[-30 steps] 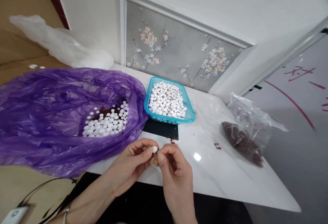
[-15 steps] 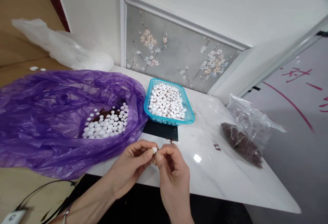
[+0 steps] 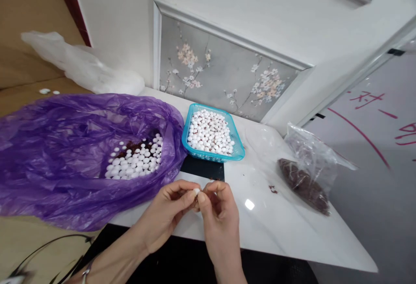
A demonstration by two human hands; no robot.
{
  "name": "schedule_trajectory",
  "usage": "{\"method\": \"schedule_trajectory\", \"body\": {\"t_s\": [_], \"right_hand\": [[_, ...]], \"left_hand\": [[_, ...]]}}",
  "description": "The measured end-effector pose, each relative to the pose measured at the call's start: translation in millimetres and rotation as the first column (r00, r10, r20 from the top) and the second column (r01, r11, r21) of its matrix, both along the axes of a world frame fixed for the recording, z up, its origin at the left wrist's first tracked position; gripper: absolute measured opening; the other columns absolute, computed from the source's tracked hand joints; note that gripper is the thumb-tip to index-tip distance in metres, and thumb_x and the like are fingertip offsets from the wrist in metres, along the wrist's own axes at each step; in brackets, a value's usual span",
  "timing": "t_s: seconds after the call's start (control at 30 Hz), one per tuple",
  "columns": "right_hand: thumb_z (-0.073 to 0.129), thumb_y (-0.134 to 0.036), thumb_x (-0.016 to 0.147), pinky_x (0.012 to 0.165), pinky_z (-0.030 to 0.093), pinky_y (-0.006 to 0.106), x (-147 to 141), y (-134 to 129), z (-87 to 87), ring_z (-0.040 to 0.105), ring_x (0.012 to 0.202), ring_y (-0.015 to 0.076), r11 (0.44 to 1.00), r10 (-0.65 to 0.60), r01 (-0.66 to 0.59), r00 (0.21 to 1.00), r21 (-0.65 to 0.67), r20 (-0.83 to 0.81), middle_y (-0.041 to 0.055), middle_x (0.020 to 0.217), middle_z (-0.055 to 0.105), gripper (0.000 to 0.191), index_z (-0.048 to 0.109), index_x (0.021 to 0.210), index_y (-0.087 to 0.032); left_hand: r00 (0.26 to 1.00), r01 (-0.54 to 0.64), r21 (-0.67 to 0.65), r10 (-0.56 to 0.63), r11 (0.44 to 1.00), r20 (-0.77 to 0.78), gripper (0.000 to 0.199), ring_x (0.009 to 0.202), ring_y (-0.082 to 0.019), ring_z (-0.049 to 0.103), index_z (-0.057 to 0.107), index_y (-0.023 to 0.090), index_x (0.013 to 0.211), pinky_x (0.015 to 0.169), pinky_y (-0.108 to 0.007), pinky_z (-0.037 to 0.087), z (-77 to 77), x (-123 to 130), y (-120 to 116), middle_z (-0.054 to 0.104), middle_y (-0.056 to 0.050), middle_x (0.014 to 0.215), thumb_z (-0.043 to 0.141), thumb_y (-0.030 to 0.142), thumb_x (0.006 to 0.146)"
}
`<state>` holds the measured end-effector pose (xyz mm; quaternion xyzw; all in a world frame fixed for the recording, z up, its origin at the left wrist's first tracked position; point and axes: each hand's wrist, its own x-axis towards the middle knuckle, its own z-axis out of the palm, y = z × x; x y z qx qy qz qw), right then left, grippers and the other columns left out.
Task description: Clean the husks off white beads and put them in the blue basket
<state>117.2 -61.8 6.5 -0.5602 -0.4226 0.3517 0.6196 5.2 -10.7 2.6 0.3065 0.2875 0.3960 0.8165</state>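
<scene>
My left hand (image 3: 167, 212) and my right hand (image 3: 217, 214) meet over the near edge of a white marble-look table (image 3: 276, 227). Between their fingertips they pinch one small white ball (image 3: 196, 192). A purple plastic bag (image 3: 65, 154) lies open to the left, with several white balls (image 3: 133, 162) and dark red bits inside. Behind the hands stands a turquoise basket (image 3: 238, 147) filled with white balls.
A clear plastic bag holding dark reddish-brown bits (image 3: 303, 184) lies at the right of the table. A few dark crumbs (image 3: 272, 188) lie near it. A black rectangle (image 3: 203, 169) lies under the basket. White plastic wrap (image 3: 81, 65) sits at the back left.
The hands stay together on the white ball, with only slight finger motion. The view has tilted up a little, so everything sits slightly lower in the picture.
</scene>
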Motion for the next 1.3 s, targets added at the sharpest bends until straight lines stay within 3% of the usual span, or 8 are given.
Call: {"method": "schedule_trajectory", "body": {"t_s": [0.1, 0.23, 0.37, 0.6, 0.7, 0.93, 1.07, 1.3], "right_hand": [[0.056, -0.034, 0.089, 0.064, 0.049, 0.026, 20.6, 0.8, 2.6, 0.057, 0.063, 0.0121, 0.999, 0.034, -0.034, 0.999, -0.042, 0.022, -0.0042, 0.071, 0.055, 0.012, 0.053, 0.089, -0.022], [0.049, -0.037, 0.092, 0.064, 0.048, 0.028, 62.8, 1.0, -1.0, 0.058, 0.062, 0.0152, 0.977, -0.16, 0.201, 0.913, -0.073, 0.374, -0.0019, 0.065, 0.058, 0.021, 0.06, 0.092, -0.019], [0.055, -0.031, 0.085, 0.068, 0.047, 0.033, 84.4, 6.0, -12.6, 0.062, 0.069, 0.0203, 0.964, -0.164, 0.248, 0.84, -0.097, 0.518, 0.0043, 0.078, 0.067, 0.018, 0.067, 0.088, -0.019], [0.053, -0.027, 0.083, 0.064, 0.042, 0.032, 74.3, 19.1, -23.1, 0.061, 0.069, 0.0218, 0.966, -0.071, 0.224, 0.716, -0.133, 0.694, 0.0048, 0.081, 0.067, 0.018, 0.07, 0.083, -0.024], [0.052, -0.027, 0.084, 0.059, 0.038, 0.031, 71.2, 19.2, -24.2, 0.059, 0.067, 0.0219, 0.959, -0.048, 0.239, 0.669, -0.153, 0.742, 0.0038, 0.077, 0.066, 0.017, 0.068, 0.078, -0.024], [0.041, -0.028, 0.089, 0.054, 0.033, 0.029, 64.6, 13.8, -30.6, 0.057, 0.065, 0.0208, 0.948, -0.045, 0.281, 0.586, -0.152, 0.809, 0.0044, 0.084, 0.065, 0.023, 0.062, 0.08, -0.024], [0.039, -0.025, 0.088, 0.052, 0.03, 0.028, 63.3, 14.7, -35.2, 0.055, 0.063, 0.0194, 0.932, -0.056, 0.326, 0.565, -0.16, 0.823, 0.0033, 0.082, 0.063, 0.023, 0.059, 0.077, -0.024], [0.036, -0.031, 0.088, 0.052, 0.032, 0.027, 64.0, 15.5, -35.9, 0.054, 0.064, 0.0198, 0.923, -0.122, 0.36, 0.607, -0.134, 0.785, 0.0033, 0.085, 0.06, 0.019, 0.052, 0.081, -0.024]], "left_hand": [[1.0, 0.001, -0.055, -0.001, 0.998, 0.005, 0.015, 0.069, -0.009, 0.063, 0.075, 0.018, 0.084, 0.07, -0.016, 0.052, 2.0, -0.5, 0.7, 0.07, -0.001, 0.073, 0.08, 0.024, 0.071], [0.999, -0.036, -0.111, 0.036, 0.993, 0.003, 0.026, 0.08, -0.011, 0.065, 0.076, 0.017, 0.087, 0.077, -0.015, 0.052, 4.5, -1.6, 2.4, 0.073, -0.004, 0.085, 0.085, 0.025, 0.064], [0.996, -0.066, -0.073, 0.062, 0.995, -0.057, 0.025, 0.077, -0.01, 0.064, 0.077, 0.017, 0.082, 0.075, -0.015, 0.052, 4.3, -0.6, 1.1, 0.072, -0.003, 0.081, 0.087, 0.023, 0.06], [0.95, -0.105, 0.31, 0.188, 0.945, -0.249, 0.015, 0.069, -0.013, 0.063, 0.076, 0.017, 0.086, 0.069, -0.022, 0.052, 23.3, 13.6, 13.2, 0.071, -0.003, 0.073, 0.076, 0.026, 0.074], [0.855, -0.094, 0.618, 0.381, 0.781, -0.353, 0.02, 0.084, -0.022, 0.067, 0.075, 0.017, 0.096, 0.078, -0.031, 0.053, 39.4, 30.9, 37.3, 0.074, -0.008, 0.092, 0.066, 0.026, 0.08], [0.723, 0.118, 0.815, 0.514, 0.568, -0.462, 0.059, 0.127, -0.026, 0.049, 0.043, 0.015, 0.141, 0.1, -0.032, 0.042, 53.9, 45.7, 85.2, 0.049, -0.011, 0.144, 0.056, 0.022, 0.084], [0.567, 0.296, 0.801, 0.579, 0.519, -0.585, 0.043, 0.118, -0.026, 0.057, 0.06, 0.018, 0.127, 0.101, -0.034, 0.041, 60.1, 5.2, 92.8, 0.063, -0.008, 0.13, 0.052, 0.024, 0.085], [0.198, 0.498, 0.669, 0.679, 0.552, -0.707, 0.032, 0.096, -0.035, 0.067, 0.074, 0.011, 0.098, 0.09, -0.043, 0.045, 55.4, -68.6, 118.5, 0.075, -0.018, 0.1, 0.05, 0.013, 0.077]]}}
